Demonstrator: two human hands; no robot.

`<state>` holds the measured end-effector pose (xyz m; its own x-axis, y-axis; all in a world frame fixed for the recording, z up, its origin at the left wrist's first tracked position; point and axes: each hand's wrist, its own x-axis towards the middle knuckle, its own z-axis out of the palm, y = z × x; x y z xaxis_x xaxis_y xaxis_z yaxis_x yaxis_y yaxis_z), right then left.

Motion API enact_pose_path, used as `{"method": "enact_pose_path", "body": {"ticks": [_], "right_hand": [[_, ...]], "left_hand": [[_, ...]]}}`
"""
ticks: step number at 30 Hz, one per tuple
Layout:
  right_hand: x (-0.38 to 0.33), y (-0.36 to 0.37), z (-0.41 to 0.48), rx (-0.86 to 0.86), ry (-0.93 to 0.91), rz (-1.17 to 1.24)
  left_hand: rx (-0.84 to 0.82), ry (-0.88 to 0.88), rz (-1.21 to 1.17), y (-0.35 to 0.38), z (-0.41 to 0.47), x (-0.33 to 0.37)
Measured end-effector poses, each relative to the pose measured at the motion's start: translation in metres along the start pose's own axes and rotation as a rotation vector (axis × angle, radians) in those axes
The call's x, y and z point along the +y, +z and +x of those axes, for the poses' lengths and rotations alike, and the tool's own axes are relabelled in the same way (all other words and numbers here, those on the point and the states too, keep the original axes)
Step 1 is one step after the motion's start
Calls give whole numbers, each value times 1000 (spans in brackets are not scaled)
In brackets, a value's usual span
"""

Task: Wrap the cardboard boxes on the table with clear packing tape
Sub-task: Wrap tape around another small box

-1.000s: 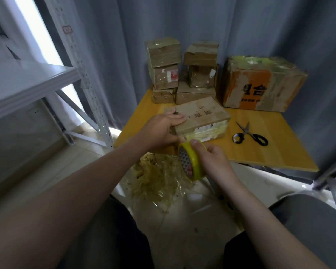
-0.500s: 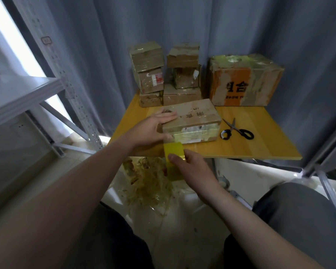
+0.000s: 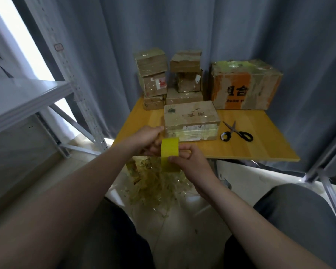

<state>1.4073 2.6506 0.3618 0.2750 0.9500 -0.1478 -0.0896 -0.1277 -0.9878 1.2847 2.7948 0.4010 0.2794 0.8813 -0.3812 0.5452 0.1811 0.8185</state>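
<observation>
Holding tape roll with both: right grip wrapped round its near lower side, thumb across the band; left grip pinching at its far left edge, probably picking for the free end. Cannot tell whether caught yet. Hovering the roll just off the near edge of tabletop, directly in front of target box, close but apart. Leaves that box lying flat near the edge with nothing pinning it. Likely failure modes: splitting the end into a sliver by picking at an angle; folding the sticky side onto itself once pulled; shoving the unpinned box back into left stack of small boxes and right stack when pressing tape down; wrinkling over the glossy old layers on its front face. Nothing seen between roll and box. Worth watching scissors just right of the box, apart from it, easy to sweep when turning it. Also large orange-printed box at back right, limiting room to rotate. Below the edge, tangle of used tape on floor, apt to snag a dangling strip. Metal rack at left, well apart.
</observation>
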Motion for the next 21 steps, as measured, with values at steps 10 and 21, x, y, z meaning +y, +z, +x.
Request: {"method": "enact_pose_path", "body": {"ticks": [10,21], "right_hand": [[-36,-33,9,49,-265,-441],[-71,-30,78,-109,-463,-1338]], "left_hand": [[-276,-186,-378,28,-21,0],[-290,-241,-254,8,-27,7]]}}
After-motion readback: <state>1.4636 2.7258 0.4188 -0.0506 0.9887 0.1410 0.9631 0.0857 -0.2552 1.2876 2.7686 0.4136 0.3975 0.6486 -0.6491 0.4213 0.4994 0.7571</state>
